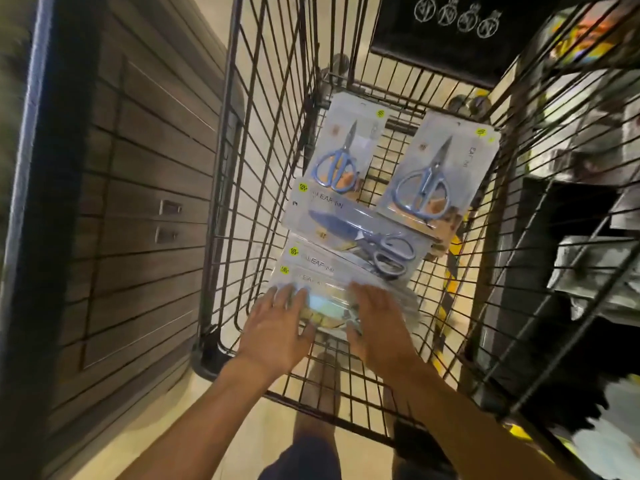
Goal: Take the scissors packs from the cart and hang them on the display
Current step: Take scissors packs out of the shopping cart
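Both hands — left hand (277, 327), right hand (377, 323) — lay fingers spread, flat on nearest scissors pack (327, 306) in cart (263, 188).

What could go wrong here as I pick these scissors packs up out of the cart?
1. Both hands, left hand and right hand, lie flat on the nearest pack with no grip, and its cover looks glossy, so it might slip.
2. The overlapping packs beneath may shift or come along.
3. A pack corner could snag the cart wires when lifted.
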`<state>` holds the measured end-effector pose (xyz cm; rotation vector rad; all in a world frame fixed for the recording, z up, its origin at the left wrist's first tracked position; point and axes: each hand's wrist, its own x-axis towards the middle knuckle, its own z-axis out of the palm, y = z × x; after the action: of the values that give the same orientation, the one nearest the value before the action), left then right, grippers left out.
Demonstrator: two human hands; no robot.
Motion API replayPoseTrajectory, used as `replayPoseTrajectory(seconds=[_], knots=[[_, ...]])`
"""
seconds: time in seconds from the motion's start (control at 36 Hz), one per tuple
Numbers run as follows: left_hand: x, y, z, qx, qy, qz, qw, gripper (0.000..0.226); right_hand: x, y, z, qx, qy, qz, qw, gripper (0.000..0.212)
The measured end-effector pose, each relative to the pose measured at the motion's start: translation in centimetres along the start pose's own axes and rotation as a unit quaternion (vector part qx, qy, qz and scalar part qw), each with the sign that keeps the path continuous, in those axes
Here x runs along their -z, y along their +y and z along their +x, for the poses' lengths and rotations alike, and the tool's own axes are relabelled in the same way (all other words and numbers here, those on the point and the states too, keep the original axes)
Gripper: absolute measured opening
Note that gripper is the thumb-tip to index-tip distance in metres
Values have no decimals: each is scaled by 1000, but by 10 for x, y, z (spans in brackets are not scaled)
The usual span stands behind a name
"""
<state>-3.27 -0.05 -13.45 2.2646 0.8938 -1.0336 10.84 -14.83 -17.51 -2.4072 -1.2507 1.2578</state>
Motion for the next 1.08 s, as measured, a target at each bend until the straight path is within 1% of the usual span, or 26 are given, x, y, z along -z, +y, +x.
replayPoseTrajectory(seconds=[0.06, 0.11, 0.17, 0.22, 0.28, 0.33, 0.36, 0.42, 0.47, 0.5, 0.56, 0.58, 0.64, 0.69, 0.72, 0.75, 0.78, 0.81, 0.86, 0.92, 0.97, 1.03, 1.08], knots=[[1, 0, 2, 7, -9, -9, 1000, 85, 2, -3, 1, -11, 14, -3, 1000, 66], [2, -2, 2, 10, -6, -10, 1000, 95, 2, -4, 2, -12, 23, 1, 1000, 52], [1, -5, 0, 16, -7, -20, 1000, 102, 5, -5, 3, -31, 8, 9, 999, 36], [2, -8, -1, 18, -7, -41, 999, 97, 12, -6, 4, -51, -10, 13, 999, 26], [6, -10, -3, 16, -12, -56, 998, 79, 19, -7, 6, -48, -21, 13, 999, 17], [10, -11, -4, 6, -8, -62, 998, 67, 23, -5, 8, -40, -39, 9, 998, 18], [13, -11, -4, 5, -3, -72, 997, 65, 24, -4, 8, -34, -50, 9, 998, 24], [20, -9, -7, 5, 12, -100, 995, 70, 28, -1, 7, -38, -56, 11, 998, 38], [25, -5, -8, 7, 40, -145, 989, 75, 35, 2, 2, -49, -28, 44, 997, 40], [27, -2, -8, 14, 56, -176, 983, 79, 39, 2, -2, -65, -11, 94, 993, 38], [30, 4, -6, 25, 89, -261, 961, 88, 47, 1, -10, -95, 32, 214, 972, 34], [34, 9, -5, 27, 94, -318, 943, 87, 49, 2, -11, -106, 54, 262, 958, 34], [48, 24, -5, 35, 75, -446, 891, 74, 57, -1, -13, -136, 66, 358, 921, 42], [58, 38, -5, 28, 48, -558, 828, 78, 64, -2, -13, -155, 55, 415, 895, 58], [61, 43, -3, 27, 47, -589, 806, 84, 67, -4, -12, -162, 50, 426, 889, 61], [64, 47, -2, 27, 49, -620, 782, 89, 69, -5, -12, -164, 49, 436, 883, 58], [64, 51, -1, 24, 57, -640, 766, 95, 70, -6, -11, -169, 47, 461, 870, 52], [64, 52, 1, 21, 72, -652, 755, 100, 71, -8, -9, -179, 39, 498, 848, 47], [66, 56, 4, 22, 97, -664, 741, 108, 69, -10, -6, -189, 11, 563, 804, 47], [65, 56, 8, 23, 111, -673, 731, 110, 71, -14, -4, -201, 0, 572, 795, 46], [64, 54, 9, 18, 122, -675, 727, 107, 73, -15, -2, -189, -2, 566, 802, 38], [63, 49, 7, 19, 135, -671, 729, 104, 73, -13, -1, -155, -11, 549, 821, 33], [63, 43, 4, 21, 173, -637, 751, 103, 73, -10, 0, -136, -27, 508, 850, 35]])
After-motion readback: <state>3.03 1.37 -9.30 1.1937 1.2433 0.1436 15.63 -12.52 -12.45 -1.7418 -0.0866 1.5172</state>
